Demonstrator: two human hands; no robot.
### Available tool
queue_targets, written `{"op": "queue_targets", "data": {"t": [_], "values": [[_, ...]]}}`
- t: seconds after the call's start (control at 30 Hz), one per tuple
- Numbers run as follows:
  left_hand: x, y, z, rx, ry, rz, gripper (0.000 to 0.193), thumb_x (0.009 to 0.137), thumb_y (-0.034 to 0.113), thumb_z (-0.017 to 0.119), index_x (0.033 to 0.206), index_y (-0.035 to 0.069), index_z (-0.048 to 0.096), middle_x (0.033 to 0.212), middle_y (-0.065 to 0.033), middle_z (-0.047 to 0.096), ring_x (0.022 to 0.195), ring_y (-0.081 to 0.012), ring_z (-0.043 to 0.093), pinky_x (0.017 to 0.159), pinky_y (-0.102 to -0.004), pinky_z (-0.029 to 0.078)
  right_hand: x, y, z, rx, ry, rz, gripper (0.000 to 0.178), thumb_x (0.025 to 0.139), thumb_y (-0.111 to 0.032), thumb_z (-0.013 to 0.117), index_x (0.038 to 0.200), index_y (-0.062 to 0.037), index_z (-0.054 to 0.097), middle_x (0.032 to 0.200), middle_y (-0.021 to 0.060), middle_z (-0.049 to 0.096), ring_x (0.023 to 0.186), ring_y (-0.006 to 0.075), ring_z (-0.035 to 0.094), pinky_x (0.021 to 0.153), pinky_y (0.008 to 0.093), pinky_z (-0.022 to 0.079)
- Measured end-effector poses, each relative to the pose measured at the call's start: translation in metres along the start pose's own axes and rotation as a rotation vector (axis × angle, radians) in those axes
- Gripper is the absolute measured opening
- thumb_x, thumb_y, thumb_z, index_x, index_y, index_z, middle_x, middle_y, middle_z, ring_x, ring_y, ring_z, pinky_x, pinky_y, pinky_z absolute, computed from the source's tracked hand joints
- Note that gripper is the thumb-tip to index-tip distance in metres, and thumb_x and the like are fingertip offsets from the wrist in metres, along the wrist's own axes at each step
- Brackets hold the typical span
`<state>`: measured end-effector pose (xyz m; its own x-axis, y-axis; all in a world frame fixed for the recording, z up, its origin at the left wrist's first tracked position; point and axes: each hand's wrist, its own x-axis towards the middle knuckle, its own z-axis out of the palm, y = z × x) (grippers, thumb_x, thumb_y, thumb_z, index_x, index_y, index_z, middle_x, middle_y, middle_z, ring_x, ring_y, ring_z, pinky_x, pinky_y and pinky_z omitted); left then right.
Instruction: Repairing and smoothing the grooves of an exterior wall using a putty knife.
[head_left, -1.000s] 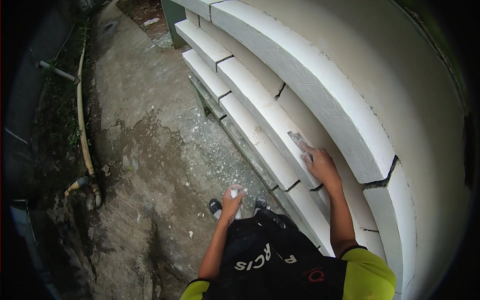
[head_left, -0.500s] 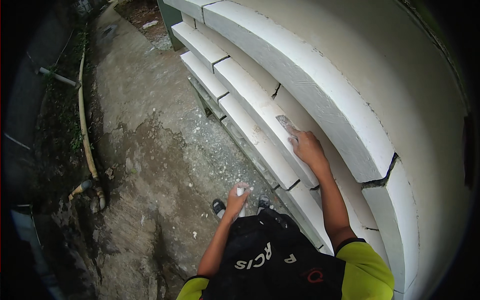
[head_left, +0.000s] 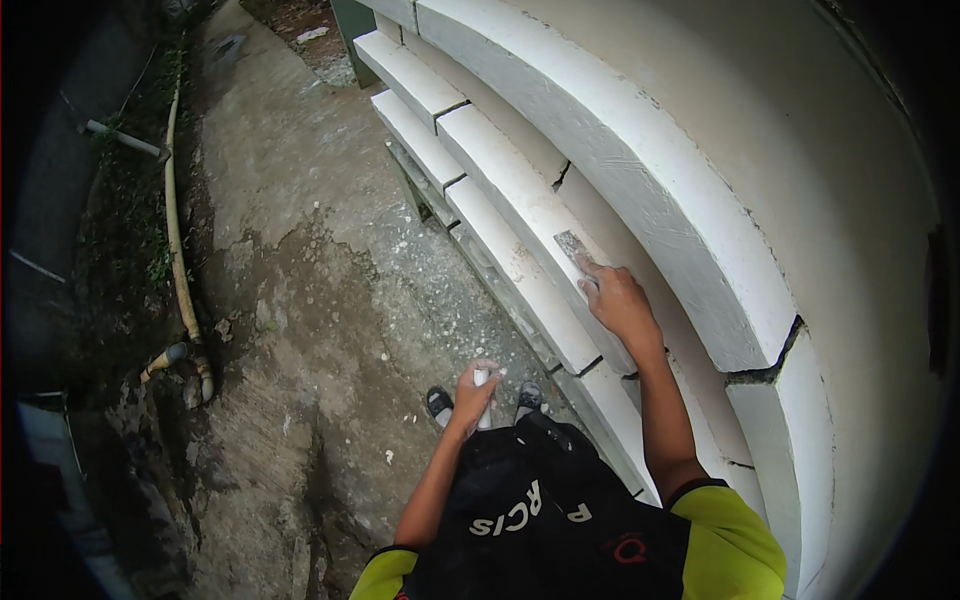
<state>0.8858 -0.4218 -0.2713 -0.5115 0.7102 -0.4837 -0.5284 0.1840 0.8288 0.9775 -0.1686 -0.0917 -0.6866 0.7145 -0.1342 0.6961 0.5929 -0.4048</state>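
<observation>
A scraper blade (head_left: pixel 572 247), flat, grey and smeared with white, lies pressed against the face of a white moulded ledge (head_left: pixel 520 215) on the wall, about halfway along the stepped bands that run from the top of the view down to the lower right. The right hand (head_left: pixel 618 302) holds it from below, fingers closed around what seems to be its handle, with the forefinger stretched forward onto the back of the blade; the handle itself is hidden under the hand, so its shape cannot be told. The left hand (head_left: pixel 474 392) hangs lower, out in front of the person's body and well apart from the wall, with its fingers curled tight around a small white object (head_left: pixel 481 378) whose end sticks out of the fist; it is too small to tell what kind of thing it is. Beneath it show the toes of two dark shoes (head_left: pixel 439 402) on a rough concrete path (head_left: pixel 300 260) speckled with white flecks. A dark crack (head_left: pixel 770 370) crosses the broad upper band to the right of the right hand. Along the far left edge of the path runs a pale hose (head_left: pixel 176 240) beside a strip of weeds.
</observation>
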Motion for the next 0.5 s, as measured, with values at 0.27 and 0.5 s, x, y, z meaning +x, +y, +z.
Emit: {"op": "queue_targets", "data": {"t": [0.27,0.5], "values": [[0.001,-0.004,0.004,-0.031,0.002,0.016,0.023,0.088,0.006,0.067,0.109,0.009,0.059,0.069,0.0013,0.054,0.051,-0.0073,0.049,0.044,-0.0238,0.04,-0.042,-0.019,-0.007,-0.029,-0.049,0.036,0.039,0.093,-0.02,0.061,0.132,-0.0157,0.062,0.102,0.0263,0.067,0.094,0.0441,0.064,0.086,0.0489,0.05],[-0.004,0.009,0.018,0.057,-0.012,0.01,0.027,0.087,0.004,0.068,0.111,0.009,0.057,0.071,0.0016,0.054,0.055,-0.0077,0.05,0.048,-0.0239,0.042,-0.052,0.003,0.016,-0.024,0.021,0.022,0.045,0.094,-0.021,0.058,0.139,-0.018,0.054,0.094,0.0268,0.067,0.09,0.0427,0.066,0.082,0.0501,0.053]]}}
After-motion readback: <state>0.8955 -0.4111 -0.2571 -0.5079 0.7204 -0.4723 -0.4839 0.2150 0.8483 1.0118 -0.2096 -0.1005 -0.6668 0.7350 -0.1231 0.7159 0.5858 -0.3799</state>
